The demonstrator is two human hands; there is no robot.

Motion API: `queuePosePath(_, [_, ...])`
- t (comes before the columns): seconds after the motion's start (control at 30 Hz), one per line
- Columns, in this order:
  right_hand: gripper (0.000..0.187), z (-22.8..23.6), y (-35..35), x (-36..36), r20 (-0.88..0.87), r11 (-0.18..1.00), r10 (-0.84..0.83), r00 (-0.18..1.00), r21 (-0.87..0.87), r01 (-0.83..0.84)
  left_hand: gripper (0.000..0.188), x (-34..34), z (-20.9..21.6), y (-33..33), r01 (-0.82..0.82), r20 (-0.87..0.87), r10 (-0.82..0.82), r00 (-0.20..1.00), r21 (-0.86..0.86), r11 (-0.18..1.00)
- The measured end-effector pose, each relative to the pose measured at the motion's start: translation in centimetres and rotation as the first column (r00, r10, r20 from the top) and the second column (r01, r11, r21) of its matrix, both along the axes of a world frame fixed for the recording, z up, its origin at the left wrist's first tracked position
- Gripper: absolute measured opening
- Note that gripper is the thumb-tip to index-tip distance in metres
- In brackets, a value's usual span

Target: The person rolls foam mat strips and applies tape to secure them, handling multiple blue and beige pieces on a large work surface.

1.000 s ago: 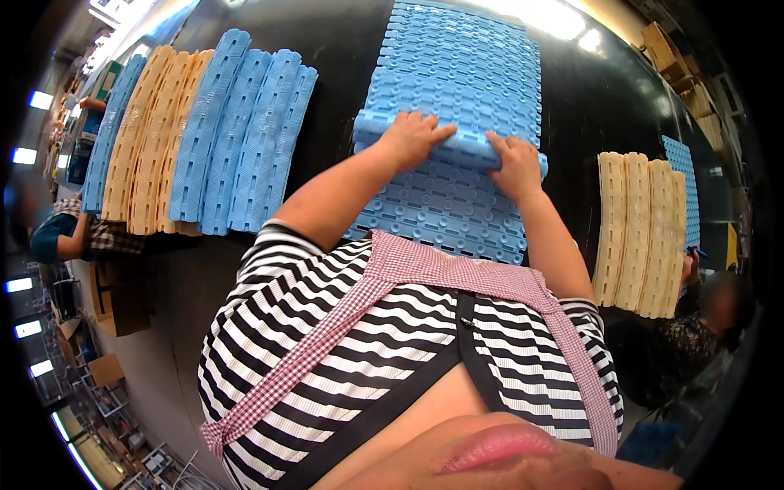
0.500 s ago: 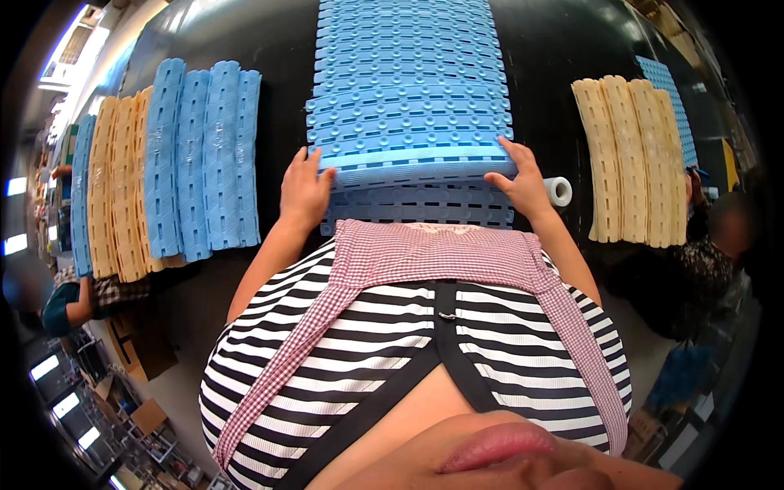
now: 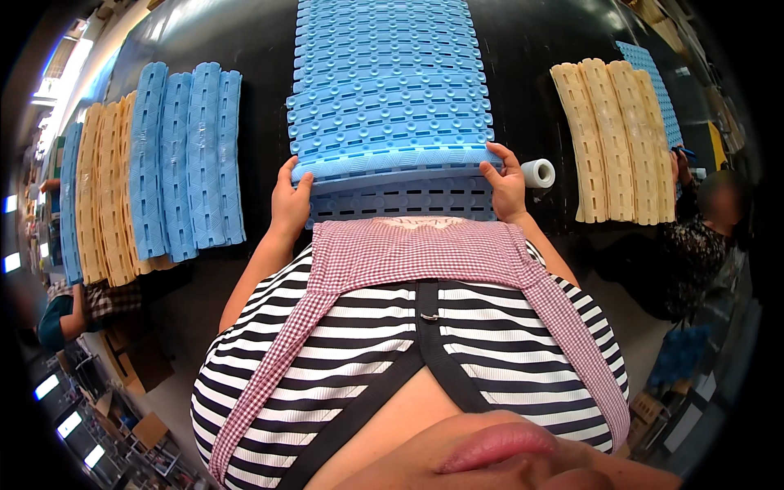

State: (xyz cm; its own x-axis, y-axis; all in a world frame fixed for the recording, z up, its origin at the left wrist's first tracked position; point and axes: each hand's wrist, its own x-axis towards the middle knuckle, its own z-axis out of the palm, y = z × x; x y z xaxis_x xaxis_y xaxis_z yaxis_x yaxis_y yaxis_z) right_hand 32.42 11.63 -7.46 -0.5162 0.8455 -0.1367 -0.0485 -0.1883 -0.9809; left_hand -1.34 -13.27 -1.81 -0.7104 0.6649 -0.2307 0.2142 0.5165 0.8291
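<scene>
A long blue plastic bath mat (image 3: 388, 90), dotted with suction cups and slotted with holes, runs away from me along the dark table. Its near end is folded over into a thick crosswise edge (image 3: 396, 166). My left hand (image 3: 290, 200) grips the left end of that fold, thumb on the near side and fingers beyond. At the right end my right hand (image 3: 508, 192) holds it the same way. Below the fold, a flat darker blue slotted layer (image 3: 400, 201) lies close to my checked apron. A white roll (image 3: 538, 173) sits just right of my right hand.
Folded blue mats (image 3: 192, 159) and beige mats (image 3: 102, 192) stand in rows at left. More beige mats (image 3: 616, 143) stand at right, beside another flat blue mat (image 3: 651, 82). Other people are at the right (image 3: 698, 253) and left (image 3: 73, 314).
The view has shifted slightly, moving the scene left in the picture. My right fingers have closed further round the end of the fold; both hands stay on it.
</scene>
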Motion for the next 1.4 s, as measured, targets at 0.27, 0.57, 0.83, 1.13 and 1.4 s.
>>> queuePosePath(0.27, [0.060,1.8,0.1,-3.6,0.497,0.804,-0.297,0.816,0.590,-0.067,0.052,-1.0,-1.8,-0.2,0.040,-0.261,-0.057,0.964,-0.071,0.997])
queuePosePath(0.57, [0.084,3.2,3.6,-6.8,0.677,0.813,-0.283,0.679,0.545,-0.205,0.053,3.8,-0.4,6.5,0.616,-0.606,-0.674,0.423,-0.354,0.704])
queuePosePath(0.83, [0.072,2.8,8.5,-9.4,0.394,0.680,-0.371,0.841,0.732,-0.043,0.086,4.0,-0.4,14.5,0.549,-0.502,-0.720,0.480,-0.468,0.693])
queuePosePath(1.13, [0.046,5.7,10.6,4.4,0.441,0.840,-0.250,0.862,0.542,-0.033,0.095,0.1,-0.9,19.1,0.536,-0.396,-0.791,0.467,-0.584,0.609])
queuePosePath(1.4, [0.045,4.7,9.4,11.0,0.680,0.976,0.018,0.733,0.148,-0.161,0.083,0.5,0.6,18.5,0.555,-0.475,-0.777,0.414,-0.545,0.629])
